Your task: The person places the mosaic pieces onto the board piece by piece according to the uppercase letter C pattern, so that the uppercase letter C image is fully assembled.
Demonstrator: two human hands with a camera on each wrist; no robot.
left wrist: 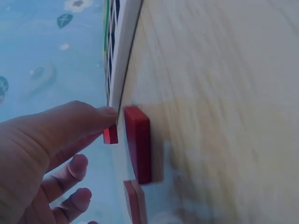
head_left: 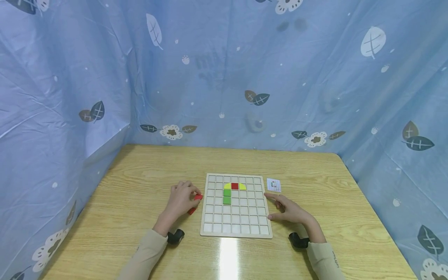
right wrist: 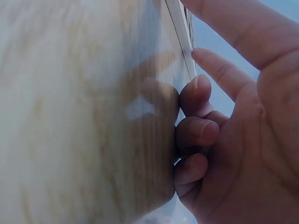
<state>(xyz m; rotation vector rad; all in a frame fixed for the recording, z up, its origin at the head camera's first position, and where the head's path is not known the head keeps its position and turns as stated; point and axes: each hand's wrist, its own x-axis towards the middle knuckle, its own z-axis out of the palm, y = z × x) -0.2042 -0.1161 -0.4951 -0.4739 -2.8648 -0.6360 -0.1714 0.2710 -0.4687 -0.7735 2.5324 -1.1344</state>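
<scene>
My left hand (head_left: pixel 181 199) is just left of the wooden grid board (head_left: pixel 236 235), pinching a small red block (left wrist: pixel 110 134) between thumb and index finger. Beneath that hand another red block (left wrist: pixel 138 144) lies on the table, with a further red block (left wrist: pixel 134 203) beside it. My right hand (head_left: pixel 288 210) rests at the board's right side, its index fingertip and thumb against the edge and the other fingers bent on the table. In the board's upper part lie a red square (head_left: pixel 235 186) between two yellow quarter-round pieces (head_left: pixel 228 186) and two green squares (head_left: pixel 227 192) below the left one.
A small printed card (head_left: pixel 273 185) with a grid pattern lies right of the board's upper corner. The wood-grain table (head_left: pixel 168 155) is enclosed by a blue patterned curtain (head_left: pixel 217 77). Black devices (head_left: pixel 298 240) sit at both wrists.
</scene>
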